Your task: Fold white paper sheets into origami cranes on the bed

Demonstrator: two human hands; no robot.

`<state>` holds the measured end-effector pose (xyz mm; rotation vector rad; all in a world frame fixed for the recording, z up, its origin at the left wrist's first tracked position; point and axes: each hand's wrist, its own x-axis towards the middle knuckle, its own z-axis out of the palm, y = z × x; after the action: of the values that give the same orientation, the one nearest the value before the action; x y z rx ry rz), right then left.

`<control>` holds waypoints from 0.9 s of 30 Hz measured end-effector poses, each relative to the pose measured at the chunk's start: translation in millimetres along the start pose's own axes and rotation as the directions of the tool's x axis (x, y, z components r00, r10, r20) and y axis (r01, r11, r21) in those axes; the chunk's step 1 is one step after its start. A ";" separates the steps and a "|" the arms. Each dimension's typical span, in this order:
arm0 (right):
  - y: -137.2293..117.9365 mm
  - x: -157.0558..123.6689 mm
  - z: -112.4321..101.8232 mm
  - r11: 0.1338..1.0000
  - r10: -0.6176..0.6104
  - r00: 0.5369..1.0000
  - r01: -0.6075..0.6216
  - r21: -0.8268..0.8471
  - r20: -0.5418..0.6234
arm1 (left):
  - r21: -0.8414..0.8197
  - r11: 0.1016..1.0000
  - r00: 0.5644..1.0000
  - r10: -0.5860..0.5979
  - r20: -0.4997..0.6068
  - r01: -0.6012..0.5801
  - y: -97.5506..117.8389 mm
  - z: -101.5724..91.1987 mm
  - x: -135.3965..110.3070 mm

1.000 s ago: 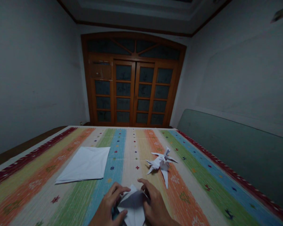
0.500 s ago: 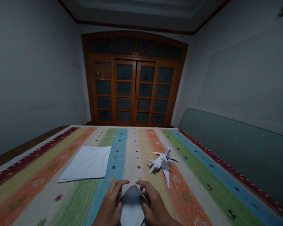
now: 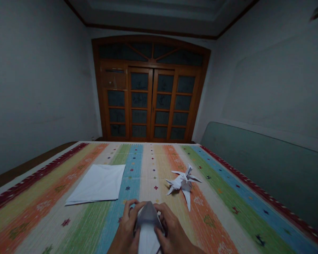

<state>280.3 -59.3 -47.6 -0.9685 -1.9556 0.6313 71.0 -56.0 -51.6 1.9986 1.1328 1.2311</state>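
Observation:
A partly folded sheet of white paper [image 3: 148, 234] stands between my two hands at the near edge of the table, its pointed top flap raised and shaded. My left hand [image 3: 127, 225] grips its left side, thumb on the near face and fingers curled behind. On the right side my right hand [image 3: 171, 225] holds it the same way, with the thumb pressed on the lower front. The paper's lower end runs out of the picture. Beyond my right hand lies a folded white paper crane cluster [image 3: 184, 183] with several pointed ends.
A small stack of white paper sheets [image 3: 100, 183] lies on the left of the striped tablecloth [image 3: 76, 225]. A pale green bench back or panel [image 3: 254, 158] runs along the right side. Wooden doors with glass panes [image 3: 152, 102] stand past the far edge.
Both hands have drawn closer together around the paper. Its upper flap has risen to a narrower, taller point, and the thumbs have moved inward. The stack and the folded figure have stayed put.

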 end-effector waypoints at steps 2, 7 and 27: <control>1.9 -1.6 0.6 1.000 -0.007 1.000 0.007 0.007 -0.006 | -0.006 1.000 1.000 -0.015 -0.006 0.015 2.1 -0.5 -1.3; 7.1 -5.5 3.2 0.999 -0.016 0.998 0.018 0.042 -0.055 | -0.065 0.998 1.000 -0.010 -0.011 0.009 8.9 -4.5 -1.2; 5.4 -3.9 0.1 0.995 -0.101 0.988 0.099 -0.024 -0.114 | 0.010 0.997 0.997 -0.076 0.005 0.076 0.5 -11.8 11.0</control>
<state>283.7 -59.4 -53.3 -0.8923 -1.8973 0.4915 63.2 -46.6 -41.0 1.9459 1.2038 1.1835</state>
